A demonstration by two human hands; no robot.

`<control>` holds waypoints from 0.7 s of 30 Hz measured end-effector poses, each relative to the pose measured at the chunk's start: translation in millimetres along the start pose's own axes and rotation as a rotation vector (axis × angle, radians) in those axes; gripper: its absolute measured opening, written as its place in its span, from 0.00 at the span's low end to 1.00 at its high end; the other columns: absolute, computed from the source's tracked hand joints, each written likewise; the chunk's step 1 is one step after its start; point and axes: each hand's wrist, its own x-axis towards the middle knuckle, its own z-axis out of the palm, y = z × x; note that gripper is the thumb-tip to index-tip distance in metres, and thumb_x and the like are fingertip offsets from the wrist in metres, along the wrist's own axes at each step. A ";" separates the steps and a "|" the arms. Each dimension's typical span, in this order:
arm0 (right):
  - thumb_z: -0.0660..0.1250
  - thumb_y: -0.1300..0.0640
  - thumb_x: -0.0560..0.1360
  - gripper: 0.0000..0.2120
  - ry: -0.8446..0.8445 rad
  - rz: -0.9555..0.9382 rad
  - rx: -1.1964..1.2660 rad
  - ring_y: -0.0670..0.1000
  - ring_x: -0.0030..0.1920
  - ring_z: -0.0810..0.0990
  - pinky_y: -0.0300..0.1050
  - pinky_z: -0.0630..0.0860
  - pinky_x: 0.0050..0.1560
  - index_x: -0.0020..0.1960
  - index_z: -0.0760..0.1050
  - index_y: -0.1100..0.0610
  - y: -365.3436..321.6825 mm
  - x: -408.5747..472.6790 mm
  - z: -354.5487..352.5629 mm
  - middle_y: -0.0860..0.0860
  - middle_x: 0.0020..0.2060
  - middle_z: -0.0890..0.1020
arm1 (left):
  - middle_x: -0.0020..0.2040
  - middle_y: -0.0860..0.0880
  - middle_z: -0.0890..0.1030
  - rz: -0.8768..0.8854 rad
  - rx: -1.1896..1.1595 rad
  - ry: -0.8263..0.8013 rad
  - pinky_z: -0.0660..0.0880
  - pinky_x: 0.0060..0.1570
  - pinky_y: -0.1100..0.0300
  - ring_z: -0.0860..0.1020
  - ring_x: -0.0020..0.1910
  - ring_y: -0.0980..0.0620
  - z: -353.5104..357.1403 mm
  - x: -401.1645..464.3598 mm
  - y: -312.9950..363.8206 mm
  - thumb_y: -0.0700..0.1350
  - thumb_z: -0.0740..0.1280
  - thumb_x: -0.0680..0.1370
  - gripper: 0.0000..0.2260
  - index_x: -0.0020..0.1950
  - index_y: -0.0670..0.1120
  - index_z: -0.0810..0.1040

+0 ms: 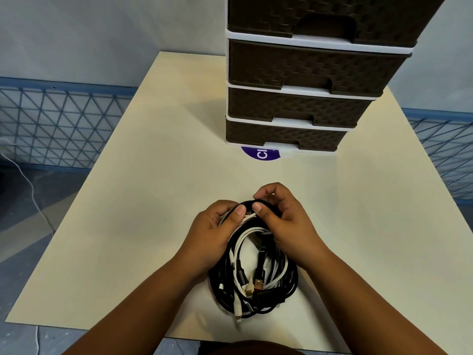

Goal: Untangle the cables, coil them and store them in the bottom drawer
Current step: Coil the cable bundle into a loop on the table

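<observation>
A tangled bundle of black and white cables [252, 283] lies on the cream table [133, 226] near its front edge, with several plugs hanging loose in the middle. My left hand [217, 231] grips the bundle's top left part, thumb over the strands. My right hand [281, 216] pinches the top of the bundle from the right, fingers curled round the black cable. A dark brown drawer tower with white frames stands at the back; its bottom drawer [284, 135] is closed.
The drawer tower [307, 73] rises at the back right of the table. A purple round sticker [261, 153] lies in front of its base. Blue wire mesh fencing [58, 124] flanks the table on both sides. A white cord [30, 190] runs on the floor at left.
</observation>
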 end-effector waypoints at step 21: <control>0.65 0.58 0.75 0.06 -0.083 -0.010 -0.039 0.62 0.48 0.80 0.62 0.77 0.52 0.51 0.74 0.50 0.3 1.6 -0.8 0.58 0.47 0.81 | 0.50 0.36 0.84 -0.251 -0.360 -0.108 0.79 0.48 0.53 0.82 0.46 0.43 -2.6 3.0 -2.9 0.52 0.62 0.81 0.19 0.56 0.37 0.81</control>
